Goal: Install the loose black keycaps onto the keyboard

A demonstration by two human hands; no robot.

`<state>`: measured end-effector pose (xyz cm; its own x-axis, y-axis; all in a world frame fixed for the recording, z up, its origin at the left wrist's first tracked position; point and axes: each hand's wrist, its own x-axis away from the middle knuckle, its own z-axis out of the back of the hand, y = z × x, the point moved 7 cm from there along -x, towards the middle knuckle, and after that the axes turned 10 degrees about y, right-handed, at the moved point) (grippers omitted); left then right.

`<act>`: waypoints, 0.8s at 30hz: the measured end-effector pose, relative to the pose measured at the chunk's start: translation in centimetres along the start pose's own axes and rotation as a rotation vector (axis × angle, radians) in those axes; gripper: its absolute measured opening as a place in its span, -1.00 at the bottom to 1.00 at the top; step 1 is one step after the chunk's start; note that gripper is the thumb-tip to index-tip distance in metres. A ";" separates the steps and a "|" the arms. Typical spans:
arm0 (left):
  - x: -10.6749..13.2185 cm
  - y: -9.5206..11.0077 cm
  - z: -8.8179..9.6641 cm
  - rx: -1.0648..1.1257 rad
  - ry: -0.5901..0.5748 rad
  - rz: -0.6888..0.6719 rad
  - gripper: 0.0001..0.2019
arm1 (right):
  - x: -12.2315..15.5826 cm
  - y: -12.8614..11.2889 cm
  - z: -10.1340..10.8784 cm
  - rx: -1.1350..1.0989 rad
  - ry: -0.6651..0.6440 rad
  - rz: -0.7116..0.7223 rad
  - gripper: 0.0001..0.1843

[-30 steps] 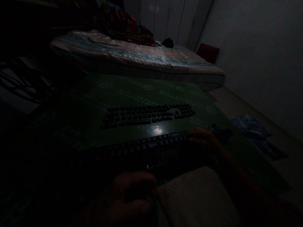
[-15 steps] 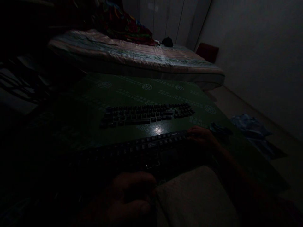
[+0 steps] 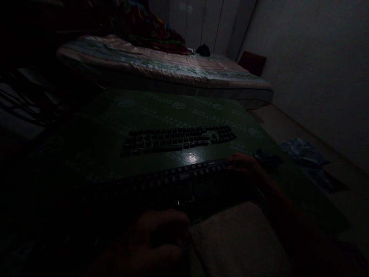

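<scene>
A dark computer keyboard (image 3: pixel 173 184) lies across the near part of a green table, several keys gone from its lower middle. My right hand (image 3: pixel 245 165) grips its far right end, fingers curled over the edge. Close to the front edge of the keyboard is my left hand (image 3: pixel 155 238), curled, with thumb and forefinger bent towards each other. Deep shadow hides whatever may be between them. Behind the keyboard, loose black keycaps (image 3: pixel 167 147) are laid out in rows like a keyboard's layout.
The green table (image 3: pixel 150 105) carries printed globe marks. A pale cloth-like surface (image 3: pixel 239 238) is at the near edge between my arms. Dark crumpled material (image 3: pixel 266 157) lies by my right hand, and blue cloth (image 3: pixel 302 150) on the right. Beyond stands a bed (image 3: pixel 173 67).
</scene>
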<state>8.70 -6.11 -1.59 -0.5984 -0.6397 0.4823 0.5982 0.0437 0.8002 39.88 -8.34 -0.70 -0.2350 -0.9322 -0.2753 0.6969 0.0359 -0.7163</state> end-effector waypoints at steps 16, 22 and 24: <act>-0.1 -0.4 0.1 -0.020 -0.014 0.006 -0.54 | 0.1 0.4 -0.1 -0.052 -0.011 -0.020 -0.83; -0.1 -0.2 0.1 -0.022 -0.003 -0.016 -0.55 | 0.2 0.4 -0.1 -0.038 -0.029 0.002 -0.82; -0.1 -0.2 0.0 -0.022 -0.009 -0.020 -0.55 | 0.2 0.3 0.0 -0.027 -0.018 0.009 -0.82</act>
<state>8.60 -6.02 -1.81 -0.6152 -0.6335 0.4692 0.5973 0.0139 0.8019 40.06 -8.51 -0.95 -0.2169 -0.9380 -0.2704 0.6804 0.0534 -0.7309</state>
